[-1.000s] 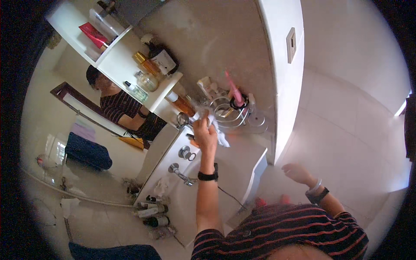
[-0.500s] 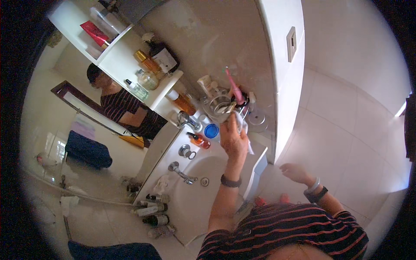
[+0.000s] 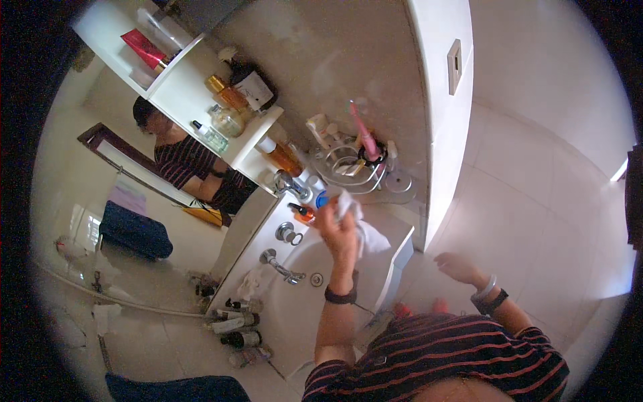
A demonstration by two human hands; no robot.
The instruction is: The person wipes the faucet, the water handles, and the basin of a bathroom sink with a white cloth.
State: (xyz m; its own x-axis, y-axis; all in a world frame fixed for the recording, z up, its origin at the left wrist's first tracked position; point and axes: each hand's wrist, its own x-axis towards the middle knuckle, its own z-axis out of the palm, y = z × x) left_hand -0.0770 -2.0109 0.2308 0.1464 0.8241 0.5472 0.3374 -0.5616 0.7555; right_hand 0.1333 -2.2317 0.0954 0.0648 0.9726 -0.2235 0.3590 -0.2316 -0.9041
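My left hand [image 3: 337, 231] is closed round a white cloth [image 3: 370, 240], which hangs down over the far right part of the washbasin [image 3: 315, 254]. Just past its fingers, a blue round lid [image 3: 322, 199] is partly hidden. Close to the same hand, on its left, lies a small orange bottle with a black top [image 3: 303, 213]. Beyond it, a clear glass holder [image 3: 345, 164] carries a pink toothbrush [image 3: 362, 130] and other small items. Off to the right, away from the basin, my right hand [image 3: 461, 268] hangs with nothing in it, fingers loosely stretched.
Chrome taps [image 3: 284, 268] stick out over the basin's left side. Several bottles [image 3: 241, 338] stand at its near left corner. White shelves [image 3: 258, 137] with bottles rise at the far left, beside a mirror [image 3: 134, 214]. A white wall edge [image 3: 439, 167] stands on the right.
My left hand, with the cloth, has come back from the glass holder toward the left and nearer, over the blue lid. The right hand has hardly moved.
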